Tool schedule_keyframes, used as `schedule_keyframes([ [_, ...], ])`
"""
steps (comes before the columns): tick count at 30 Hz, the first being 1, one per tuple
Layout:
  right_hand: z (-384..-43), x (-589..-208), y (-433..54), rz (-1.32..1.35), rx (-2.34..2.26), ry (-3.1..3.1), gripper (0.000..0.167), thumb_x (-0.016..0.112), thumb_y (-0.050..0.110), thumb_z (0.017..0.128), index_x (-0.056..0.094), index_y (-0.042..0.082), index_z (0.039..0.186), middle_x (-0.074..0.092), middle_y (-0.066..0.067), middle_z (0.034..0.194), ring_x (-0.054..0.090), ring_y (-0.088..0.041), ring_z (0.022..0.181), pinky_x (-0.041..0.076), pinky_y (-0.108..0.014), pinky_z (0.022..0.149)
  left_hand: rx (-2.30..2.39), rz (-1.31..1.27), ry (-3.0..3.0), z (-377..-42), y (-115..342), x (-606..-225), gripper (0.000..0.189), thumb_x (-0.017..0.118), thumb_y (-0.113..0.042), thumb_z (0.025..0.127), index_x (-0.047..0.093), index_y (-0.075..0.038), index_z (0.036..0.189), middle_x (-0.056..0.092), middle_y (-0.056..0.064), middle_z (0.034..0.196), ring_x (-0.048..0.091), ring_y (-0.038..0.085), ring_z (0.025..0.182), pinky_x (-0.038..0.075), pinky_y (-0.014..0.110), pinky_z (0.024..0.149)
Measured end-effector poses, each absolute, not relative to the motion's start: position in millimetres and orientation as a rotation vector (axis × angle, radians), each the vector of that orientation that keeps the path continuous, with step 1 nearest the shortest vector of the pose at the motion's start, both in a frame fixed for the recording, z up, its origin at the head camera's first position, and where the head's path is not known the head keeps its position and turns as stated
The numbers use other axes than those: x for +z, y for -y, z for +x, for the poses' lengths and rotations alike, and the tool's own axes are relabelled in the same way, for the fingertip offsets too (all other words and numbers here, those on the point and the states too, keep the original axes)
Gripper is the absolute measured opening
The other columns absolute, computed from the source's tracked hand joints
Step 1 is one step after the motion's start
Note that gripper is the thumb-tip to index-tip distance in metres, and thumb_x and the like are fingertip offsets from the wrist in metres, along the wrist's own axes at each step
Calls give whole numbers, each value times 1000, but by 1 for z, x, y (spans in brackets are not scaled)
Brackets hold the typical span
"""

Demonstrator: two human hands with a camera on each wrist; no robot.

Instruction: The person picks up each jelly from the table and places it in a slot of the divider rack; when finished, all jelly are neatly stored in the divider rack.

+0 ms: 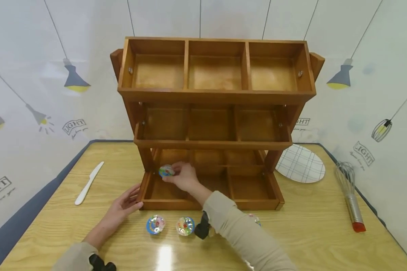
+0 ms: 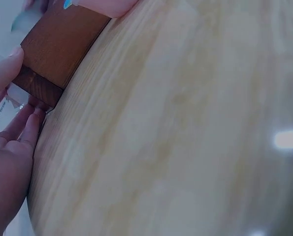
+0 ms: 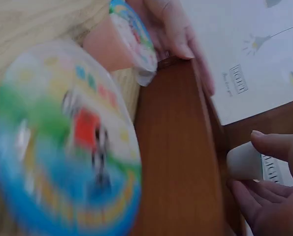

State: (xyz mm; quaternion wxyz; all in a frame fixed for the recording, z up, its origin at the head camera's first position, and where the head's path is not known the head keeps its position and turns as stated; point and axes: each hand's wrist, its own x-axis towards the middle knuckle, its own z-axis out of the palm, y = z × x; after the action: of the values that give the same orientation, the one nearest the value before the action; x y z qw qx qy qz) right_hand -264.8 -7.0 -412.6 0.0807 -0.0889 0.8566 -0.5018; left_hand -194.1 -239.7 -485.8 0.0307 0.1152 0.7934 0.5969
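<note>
A jelly cup (image 1: 166,171) with a colourful printed lid is pinched between the thumb and fingers of my right hand (image 1: 186,177). It is over the lower left compartment of the wooden rack (image 1: 217,97); its pale tapered side shows in the right wrist view. My left hand (image 1: 120,207) grips the rack's bottom left front corner, thumb and fingers on either side of it (image 2: 38,88). On the table before the rack stand a jelly cup (image 1: 155,224) and another jelly cup (image 1: 185,226). My right sleeve partly hides a further jelly cup (image 1: 254,219).
A white knife (image 1: 89,183) lies on the left of the table. Right of the rack is a checked plate (image 1: 300,163), and beyond it a whisk (image 1: 351,195) with a red end. The rack's upper tiers overhang its bottom tray. A printed wall covering (image 1: 54,34) stands behind.
</note>
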Motion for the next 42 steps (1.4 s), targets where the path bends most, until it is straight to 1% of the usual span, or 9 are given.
schedule_keyframes([
  [7, -266, -433, 31, -224, -1296, -2699, 47, 76, 26, 68, 59, 2, 104, 63, -9, 98, 55, -23, 90, 49, -30, 73, 1842, 364, -2410, -195, 235, -487, 62, 58, -22, 86, 27, -16, 140, 33, 19, 138, 43, -12, 108, 38, 5, 89],
  [13, -263, -438, 38, -256, -1332, -2679, 50, 74, 29, 71, 57, 4, 111, 64, -9, 102, 56, -23, 94, 49, -28, 75, 1823, 336, -2432, -195, 238, -481, 63, 58, -22, 86, 27, -17, 140, 34, 18, 139, 42, -13, 107, 37, 4, 88],
  [19, -268, -441, 42, -196, -1396, -2687, 50, 72, 29, 73, 55, 4, 113, 64, -12, 105, 55, -26, 101, 49, -31, 80, 1826, 351, -2416, -196, 237, -478, 63, 58, -22, 86, 27, -16, 140, 33, 20, 138, 44, -11, 107, 39, 5, 88],
  [25, -268, -444, 45, -200, -1376, -2698, 59, 74, 31, 70, 51, 2, 117, 63, -12, 105, 54, -27, 102, 48, -32, 83, 1839, 371, -2415, -196, 239, -479, 62, 57, -19, 87, 26, -12, 140, 34, 24, 136, 45, -10, 105, 39, 5, 88],
  [29, -265, -442, 49, -228, -1344, -2725, 66, 75, 33, 69, 47, 2, 120, 61, -12, 107, 55, -26, 100, 49, -33, 83, 1840, 376, -2418, -195, 242, -477, 62, 56, -19, 87, 26, -13, 140, 33, 23, 137, 44, -11, 107, 38, 5, 88],
  [33, -257, -433, 51, -224, -1300, -2737, 72, 72, 33, 72, 37, 4, 129, 53, -17, 116, 53, -30, 104, 48, -37, 86, 1829, 362, -2414, -195, 245, -477, 62, 57, -21, 87, 26, -15, 140, 32, 20, 139, 42, -12, 108, 38, 4, 88],
  [36, -248, -418, 47, -285, -1200, -2753, 77, 68, 34, 75, 29, 5, 135, 42, -20, 127, 47, -32, 112, 45, -41, 91, 1839, 344, -2413, -193, 247, -480, 62, 57, -20, 86, 27, -15, 140, 32, 20, 139, 43, -12, 108, 38, 4, 88],
  [39, -238, -398, 31, -427, -1103, -2761, 75, 65, 36, 77, 30, 5, 136, 38, -18, 134, 42, -31, 120, 41, -41, 97, 1846, 326, -2401, -193, 247, -482, 62, 58, -20, 86, 27, -16, 140, 32, 19, 139, 44, -11, 107, 38, 5, 88],
  [42, -225, -379, -3, -593, -1107, -2734, 70, 64, 37, 78, 34, 6, 134, 42, -14, 134, 42, -29, 121, 39, -40, 100, 1838, 328, -2396, -195, 244, -482, 63, 58, -21, 86, 26, -16, 140, 32, 19, 139, 43, -11, 108, 38, 5, 89],
])
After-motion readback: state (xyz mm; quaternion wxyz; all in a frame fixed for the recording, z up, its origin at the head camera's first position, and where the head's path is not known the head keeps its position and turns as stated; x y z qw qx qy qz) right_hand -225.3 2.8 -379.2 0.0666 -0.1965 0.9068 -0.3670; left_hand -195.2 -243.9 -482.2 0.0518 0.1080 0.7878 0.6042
